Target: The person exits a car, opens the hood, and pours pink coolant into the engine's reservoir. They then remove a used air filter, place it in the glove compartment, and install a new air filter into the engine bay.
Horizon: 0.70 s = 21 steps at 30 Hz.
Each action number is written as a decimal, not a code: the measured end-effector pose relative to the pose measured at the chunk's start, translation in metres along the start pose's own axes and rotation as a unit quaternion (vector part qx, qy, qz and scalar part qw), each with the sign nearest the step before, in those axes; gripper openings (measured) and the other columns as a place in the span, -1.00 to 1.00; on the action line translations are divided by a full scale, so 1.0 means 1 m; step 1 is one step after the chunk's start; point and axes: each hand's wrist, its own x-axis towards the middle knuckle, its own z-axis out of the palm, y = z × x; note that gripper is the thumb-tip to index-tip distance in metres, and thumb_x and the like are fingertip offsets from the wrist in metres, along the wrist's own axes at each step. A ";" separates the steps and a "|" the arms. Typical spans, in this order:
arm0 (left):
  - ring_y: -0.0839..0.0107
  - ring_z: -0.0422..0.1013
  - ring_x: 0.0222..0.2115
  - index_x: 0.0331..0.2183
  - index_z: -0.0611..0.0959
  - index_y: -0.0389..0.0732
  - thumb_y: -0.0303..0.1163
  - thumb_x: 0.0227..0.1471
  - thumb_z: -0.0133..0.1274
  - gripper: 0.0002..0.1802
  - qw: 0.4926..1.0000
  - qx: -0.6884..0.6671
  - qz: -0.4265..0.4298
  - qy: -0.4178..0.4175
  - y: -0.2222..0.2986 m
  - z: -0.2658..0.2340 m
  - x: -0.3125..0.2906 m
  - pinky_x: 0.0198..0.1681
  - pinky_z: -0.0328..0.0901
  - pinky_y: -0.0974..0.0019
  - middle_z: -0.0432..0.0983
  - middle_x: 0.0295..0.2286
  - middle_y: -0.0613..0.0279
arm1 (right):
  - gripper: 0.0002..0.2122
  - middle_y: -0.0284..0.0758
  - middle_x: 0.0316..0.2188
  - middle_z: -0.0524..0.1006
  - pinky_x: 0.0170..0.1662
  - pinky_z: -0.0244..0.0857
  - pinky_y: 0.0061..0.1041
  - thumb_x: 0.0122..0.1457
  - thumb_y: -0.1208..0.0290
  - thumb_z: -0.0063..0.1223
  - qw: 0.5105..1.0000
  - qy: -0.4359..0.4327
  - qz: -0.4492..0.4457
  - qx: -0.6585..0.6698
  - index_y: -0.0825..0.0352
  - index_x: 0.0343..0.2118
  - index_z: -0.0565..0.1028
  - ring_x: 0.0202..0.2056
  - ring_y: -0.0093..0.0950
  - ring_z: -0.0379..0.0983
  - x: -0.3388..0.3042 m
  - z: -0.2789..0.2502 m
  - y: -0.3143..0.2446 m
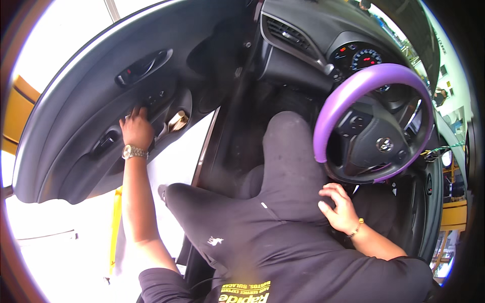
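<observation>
My left hand [136,130] reaches out to the open car door [70,116], its fingers extended over the window switch panel [154,98] on the armrest. The fingertips partly cover the switches, so I cannot tell which one they touch. My right hand [341,209] rests by my right thigh, below the steering wheel, with fingers apart and nothing in it. The steering wheel [348,96] has a purple cover on its upper rim, while a lower stretch is bare black.
Red lights glow on the instrument cluster [366,59] behind the wheel. An air vent [288,34] sits at the dashboard's left end. The inner door handle [144,68] is above the switches. A light-coloured item [178,121] lies in the door pocket. Yellow posts stand outside.
</observation>
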 end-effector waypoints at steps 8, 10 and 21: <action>0.05 0.22 0.18 0.12 0.50 0.00 -0.45 -0.10 0.03 -0.35 0.996 -0.044 0.065 0.046 -0.018 -0.009 -0.006 0.22 0.02 -0.26 0.35 0.16 0.21 | -0.78 -0.14 -0.26 0.54 -0.12 0.38 -0.26 0.10 0.39 0.13 0.916 0.146 -0.327 -0.179 0.44 -0.27 0.53 -0.24 -0.19 0.49 0.168 -0.146 -0.095; -0.06 0.20 0.18 0.12 0.50 -0.02 -0.45 -0.14 0.05 -0.33 0.996 -0.030 0.079 0.024 -0.031 -0.003 0.001 0.22 0.00 -0.35 0.30 0.19 0.20 | -0.74 -0.12 -0.23 0.53 -0.09 0.35 -0.24 0.08 0.35 0.16 0.883 0.176 -0.295 -0.320 0.44 -0.24 0.52 -0.21 -0.15 0.47 0.211 -0.166 -0.112; 0.00 0.27 0.12 0.05 0.53 -0.10 -0.10 -0.09 0.03 -0.37 0.972 -0.011 0.211 -0.103 -0.055 0.055 0.011 0.15 0.08 -0.43 0.37 0.10 0.08 | -0.72 -0.29 -0.48 0.46 -0.25 0.32 -0.27 0.02 0.11 0.16 0.919 0.147 0.024 -0.365 0.27 -0.46 0.52 -0.38 -0.27 0.46 0.229 -0.162 -0.114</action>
